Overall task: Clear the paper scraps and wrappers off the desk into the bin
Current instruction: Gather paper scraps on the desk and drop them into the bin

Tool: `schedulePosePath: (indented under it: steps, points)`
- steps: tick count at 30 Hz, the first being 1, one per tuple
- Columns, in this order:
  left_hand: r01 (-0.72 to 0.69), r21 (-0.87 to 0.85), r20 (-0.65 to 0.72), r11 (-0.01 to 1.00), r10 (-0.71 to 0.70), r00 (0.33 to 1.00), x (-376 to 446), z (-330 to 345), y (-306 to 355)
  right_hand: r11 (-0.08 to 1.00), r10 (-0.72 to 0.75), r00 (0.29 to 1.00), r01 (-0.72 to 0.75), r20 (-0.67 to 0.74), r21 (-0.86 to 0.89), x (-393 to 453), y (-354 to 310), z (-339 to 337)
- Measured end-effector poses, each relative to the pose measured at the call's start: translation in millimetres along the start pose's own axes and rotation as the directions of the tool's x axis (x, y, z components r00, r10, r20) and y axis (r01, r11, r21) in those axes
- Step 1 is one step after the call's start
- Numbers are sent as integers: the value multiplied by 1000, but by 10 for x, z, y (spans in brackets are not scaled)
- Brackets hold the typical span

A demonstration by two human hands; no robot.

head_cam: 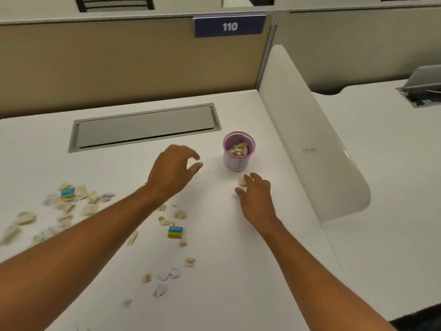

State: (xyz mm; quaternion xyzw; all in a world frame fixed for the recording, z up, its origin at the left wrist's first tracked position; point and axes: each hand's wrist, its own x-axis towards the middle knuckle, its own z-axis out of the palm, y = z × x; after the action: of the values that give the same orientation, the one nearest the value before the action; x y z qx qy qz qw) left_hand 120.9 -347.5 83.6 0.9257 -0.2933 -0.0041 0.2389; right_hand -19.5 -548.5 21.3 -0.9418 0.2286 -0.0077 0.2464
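**Purple bin sitting part-filled while both hands are hovering beside it**

Purple mesh is forming the small bin (pixel 238 151), which is standing upright on the white surface (pixel 238 271) with torn scraps already lying inside it. The left hand (pixel 173 169) is hanging just left of the bin, its grip open, fingers loosely curved and holding nothing. The right hand (pixel 255 194) is reaching low in front of the bin, its fingers spread around a pale scrap (pixel 242 180) at the fingertips; whether the grip is closing on it is impossible to tell. More paper scraps (pixel 71 201) are lying scattered across the left of the surface, with two blue-and-yellow wrappers (pixel 175 232) among them. A grey cable hatch (pixel 143 126) is sitting shut behind the hands.
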Motion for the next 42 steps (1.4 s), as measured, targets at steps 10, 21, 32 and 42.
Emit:
schedulePosePath:
  steps: [10, 21, 32, 42]
  points:
    - [342, 265, 200, 901, -399, 895, -1560, 242, -1012, 934, -329, 933, 344, 144, -95, -521, -914, 690]
    - [247, 125, -94, 961, -236, 967, -2201, -185, -1509, 894, -435, 896, 420, 85, 156, -538, -1770, 978]
    - [655, 183, -17, 733, -664, 748, -2509, -461, -2539, 920, -367, 848, 393, 382, 13, -99, -1879, 1103]
    - [335, 108, -6, 936, -336, 942, -2495, -347, -1888, 882, -469, 814, 451, 343, 136, -797, -2114, 1079]
